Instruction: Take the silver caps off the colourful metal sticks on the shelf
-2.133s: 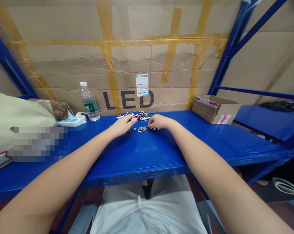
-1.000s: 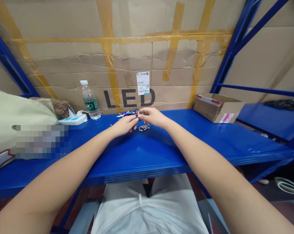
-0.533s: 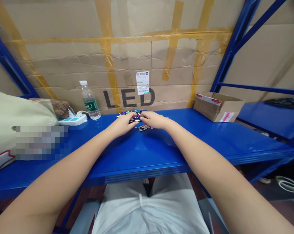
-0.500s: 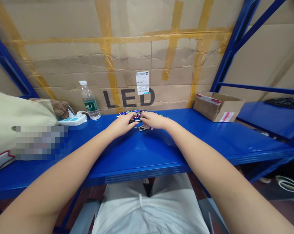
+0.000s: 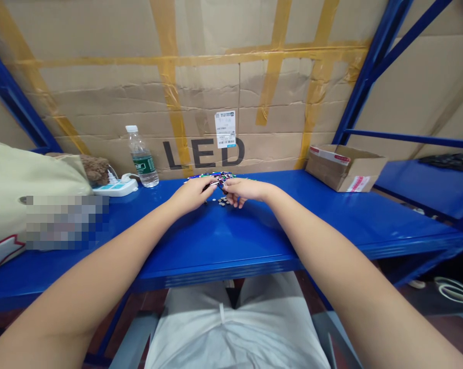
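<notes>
My left hand (image 5: 193,195) is closed, its thumb and fingers together on something slim and dark that is mostly covered. My right hand (image 5: 249,189) faces it, thumb and index finger pinched around a small dark piece too small to name, the other fingers curled downward. The fingertips of both hands nearly meet. Behind them spreads a pile of thin, shiny, many-coloured sticks (image 5: 227,176), partly hidden by the hands. Several small round grey discs (image 5: 222,203) lie on the blue tabletop (image 5: 219,236) just below the hands.
Left of the hands stand a water bottle (image 5: 144,161), a white power strip (image 5: 118,187) with plugs, and a pale bag (image 5: 35,174). An open cardboard box (image 5: 344,169) sits to the right. A large cardboard panel (image 5: 201,92) marked LED closes off the back.
The dark stick and shiny purple piece between the hands have become less visible. My right hand's lower fingers have curled down a little more near the discs.
</notes>
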`<state>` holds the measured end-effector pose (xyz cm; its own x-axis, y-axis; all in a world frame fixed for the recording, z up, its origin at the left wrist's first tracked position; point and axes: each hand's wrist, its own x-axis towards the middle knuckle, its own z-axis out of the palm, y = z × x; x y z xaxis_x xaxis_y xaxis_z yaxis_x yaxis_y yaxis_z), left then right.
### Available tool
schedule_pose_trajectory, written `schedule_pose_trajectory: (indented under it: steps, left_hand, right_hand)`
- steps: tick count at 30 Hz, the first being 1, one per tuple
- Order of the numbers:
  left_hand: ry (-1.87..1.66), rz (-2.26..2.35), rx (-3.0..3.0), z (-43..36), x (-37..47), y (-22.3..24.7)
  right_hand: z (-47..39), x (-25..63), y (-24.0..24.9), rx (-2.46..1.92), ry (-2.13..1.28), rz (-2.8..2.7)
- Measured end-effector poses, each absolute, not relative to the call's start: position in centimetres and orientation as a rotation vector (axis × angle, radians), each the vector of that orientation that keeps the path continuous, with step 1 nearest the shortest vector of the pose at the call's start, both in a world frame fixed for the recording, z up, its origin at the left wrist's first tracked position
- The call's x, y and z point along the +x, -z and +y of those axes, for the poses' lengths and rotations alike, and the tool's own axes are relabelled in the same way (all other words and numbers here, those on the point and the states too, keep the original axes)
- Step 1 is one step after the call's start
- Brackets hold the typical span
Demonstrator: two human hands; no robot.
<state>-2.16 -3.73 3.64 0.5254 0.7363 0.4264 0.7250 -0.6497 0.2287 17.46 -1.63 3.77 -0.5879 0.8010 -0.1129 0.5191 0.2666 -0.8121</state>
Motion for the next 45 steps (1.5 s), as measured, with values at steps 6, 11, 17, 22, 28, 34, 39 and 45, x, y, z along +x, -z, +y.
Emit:
schedule_pose_trajectory:
  steps: [6,11,17,22,28,34,39,45]
  left_hand:
    - [-0.827,1.61,2.544,-4.1,-1.4,-3.4]
    - [-0.852,1.685,2.524,-4.0,-1.4,-3.3]
    - [-0.841,1.709,2.534,-4.1,-1.4,-3.2]
    - [-0.867,1.663,2.476,-4.2,-1.2,-3.3]
    - [-0.88,1.565,2.489,-4.0,-1.2,-3.2]
    - [-0.862,1.48,2.523,-3.6,-1.4,-2.8]
    - [-0.812,1.47,2.502,-3.7,-1.4,-3.0]
    - [-0.776,1.452,2.542,-4.0,-1.3,-3.2]
  right_hand:
    - [-1.2,17.1,-3.3,-1.052,-0.928,-2.263]
    - [0.2,17.1,-2.4,-1.011,-0.679,-2.187]
    - [0.6,17.0,-2.2,-0.985,-0.72,-2.131]
    - [0.0,16.9,-2.7,-0.961,-0.646,-2.052]
    - [-0.3,17.0,-3.0,-0.963,-0.796,-1.975]
    - [-0.5,16.9,-3.1,-0.962,-0.819,-1.971]
    - [-0.8,16.9,-3.3,-0.945,-0.776,-1.997]
    - [0.0,17.2,-2.8,-0.955,-0.798,-2.014]
